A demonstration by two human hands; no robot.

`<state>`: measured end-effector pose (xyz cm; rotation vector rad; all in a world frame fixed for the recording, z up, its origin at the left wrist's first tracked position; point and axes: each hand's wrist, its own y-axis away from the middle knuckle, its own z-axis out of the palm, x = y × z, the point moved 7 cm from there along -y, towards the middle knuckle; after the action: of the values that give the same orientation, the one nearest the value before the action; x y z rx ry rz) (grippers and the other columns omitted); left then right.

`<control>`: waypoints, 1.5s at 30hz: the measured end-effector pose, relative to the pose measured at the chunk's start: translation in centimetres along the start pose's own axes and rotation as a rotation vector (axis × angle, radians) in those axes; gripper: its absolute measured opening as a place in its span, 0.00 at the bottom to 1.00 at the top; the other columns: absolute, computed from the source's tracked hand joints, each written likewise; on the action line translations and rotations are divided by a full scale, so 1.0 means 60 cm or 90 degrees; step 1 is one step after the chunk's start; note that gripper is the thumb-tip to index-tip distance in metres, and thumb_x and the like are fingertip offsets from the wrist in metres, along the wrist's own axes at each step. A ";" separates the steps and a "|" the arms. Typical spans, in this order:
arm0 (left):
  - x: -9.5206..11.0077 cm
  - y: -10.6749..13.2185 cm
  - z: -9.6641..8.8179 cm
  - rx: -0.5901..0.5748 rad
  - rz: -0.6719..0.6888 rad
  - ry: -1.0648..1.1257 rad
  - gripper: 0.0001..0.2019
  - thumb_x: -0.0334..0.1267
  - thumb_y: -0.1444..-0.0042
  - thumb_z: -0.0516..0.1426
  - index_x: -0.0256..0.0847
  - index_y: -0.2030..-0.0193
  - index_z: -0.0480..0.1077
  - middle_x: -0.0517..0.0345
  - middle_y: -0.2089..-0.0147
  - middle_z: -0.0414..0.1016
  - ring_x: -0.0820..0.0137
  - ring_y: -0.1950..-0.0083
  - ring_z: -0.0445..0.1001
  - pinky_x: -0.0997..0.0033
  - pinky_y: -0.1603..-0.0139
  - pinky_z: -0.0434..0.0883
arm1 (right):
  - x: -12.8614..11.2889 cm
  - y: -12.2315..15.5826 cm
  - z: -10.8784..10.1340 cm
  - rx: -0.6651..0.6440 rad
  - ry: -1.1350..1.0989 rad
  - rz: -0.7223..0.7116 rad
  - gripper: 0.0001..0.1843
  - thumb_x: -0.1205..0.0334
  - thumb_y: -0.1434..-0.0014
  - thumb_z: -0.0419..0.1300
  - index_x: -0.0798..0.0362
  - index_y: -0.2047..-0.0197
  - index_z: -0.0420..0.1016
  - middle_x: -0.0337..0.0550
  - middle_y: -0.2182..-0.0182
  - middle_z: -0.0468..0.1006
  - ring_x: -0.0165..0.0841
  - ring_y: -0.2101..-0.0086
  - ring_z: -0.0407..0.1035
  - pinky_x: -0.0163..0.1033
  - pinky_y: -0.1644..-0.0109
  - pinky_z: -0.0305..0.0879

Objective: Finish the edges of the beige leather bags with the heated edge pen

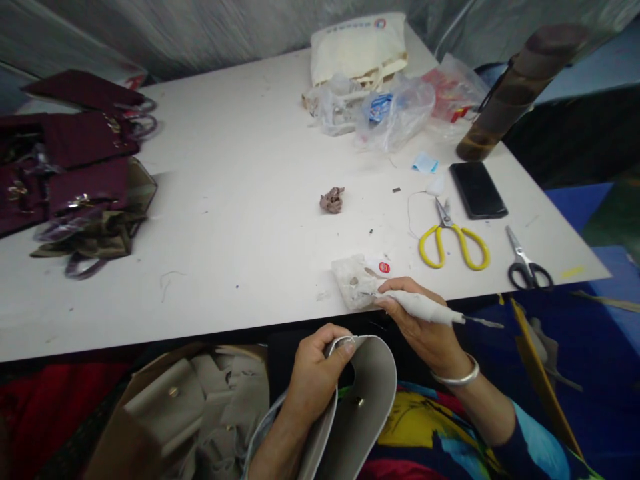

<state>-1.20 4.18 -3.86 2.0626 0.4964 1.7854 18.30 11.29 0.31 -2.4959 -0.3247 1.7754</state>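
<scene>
My left hand [323,370] grips the rim of a grey-beige handbag [373,400] at the table's front edge, thumb on top and fingers wrapped behind. The bag's flap curves outward and shows a small metal stud. In my closed right hand [423,327] lies a white-handled tool [425,308]; a thin, stained metal tip points right. Its other end reaches a crumpled, translucent white packet [353,283] at the table edge; whether it touches is unclear. Beside that packet sits a white piece with a red round label [384,267].
Yellow-handled scissors [453,243], black-handled scissors [527,267], a phone [479,190] and a tall bottle [517,93] occupy the right side. Burgundy handbags [85,143] sit left. Plastic bags [400,113] lie at the back. Below the table, a cardboard box [120,427] holds beige bags.
</scene>
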 end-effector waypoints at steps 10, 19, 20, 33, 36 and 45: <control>-0.007 -0.001 -0.007 0.002 -0.008 0.007 0.10 0.43 0.46 0.65 0.38 0.66 0.77 0.59 0.71 0.72 0.71 0.70 0.63 0.72 0.67 0.61 | -0.006 -0.009 0.004 0.027 0.019 -0.004 0.13 0.49 0.28 0.60 0.49 0.59 0.76 0.39 0.69 0.75 0.34 0.69 0.70 0.40 0.62 0.67; -0.009 0.002 -0.009 0.012 -0.007 0.035 0.11 0.44 0.48 0.67 0.37 0.65 0.78 0.59 0.72 0.72 0.71 0.70 0.64 0.72 0.68 0.61 | -0.006 0.011 0.006 0.006 0.075 -0.033 0.10 0.51 0.31 0.65 0.48 0.54 0.77 0.43 0.62 0.82 0.38 0.63 0.77 0.43 0.53 0.72; -0.008 0.003 -0.009 0.014 -0.005 0.032 0.11 0.44 0.48 0.67 0.37 0.65 0.78 0.59 0.72 0.72 0.71 0.71 0.64 0.72 0.68 0.61 | -0.010 0.011 0.007 -0.003 0.091 -0.052 0.10 0.51 0.31 0.65 0.48 0.54 0.77 0.44 0.61 0.83 0.38 0.62 0.77 0.43 0.52 0.73; 0.004 0.007 0.004 -0.010 0.022 -0.006 0.09 0.42 0.47 0.66 0.38 0.64 0.79 0.58 0.69 0.75 0.69 0.67 0.67 0.71 0.64 0.64 | 0.004 0.043 0.027 -0.107 -0.222 0.121 0.14 0.50 0.30 0.62 0.52 0.62 0.75 0.38 0.75 0.78 0.32 0.73 0.73 0.37 0.66 0.69; 0.005 0.007 0.009 -0.023 0.026 -0.021 0.08 0.41 0.46 0.65 0.39 0.65 0.79 0.58 0.69 0.76 0.69 0.67 0.68 0.71 0.64 0.64 | 0.011 0.046 0.034 -0.114 -0.214 0.127 0.13 0.52 0.31 0.63 0.52 0.62 0.75 0.37 0.75 0.78 0.32 0.73 0.72 0.37 0.66 0.68; 0.010 0.010 0.019 -0.035 0.040 -0.043 0.06 0.39 0.47 0.63 0.39 0.70 0.76 0.58 0.69 0.74 0.67 0.66 0.69 0.69 0.62 0.64 | -0.009 0.028 0.033 -0.199 -0.086 0.051 0.14 0.56 0.31 0.60 0.51 0.68 0.74 0.37 0.74 0.74 0.32 0.71 0.69 0.38 0.63 0.65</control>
<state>0.02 3.91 -3.20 2.1151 0.3630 1.7380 16.49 9.39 -0.14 -2.6273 -0.5570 2.0750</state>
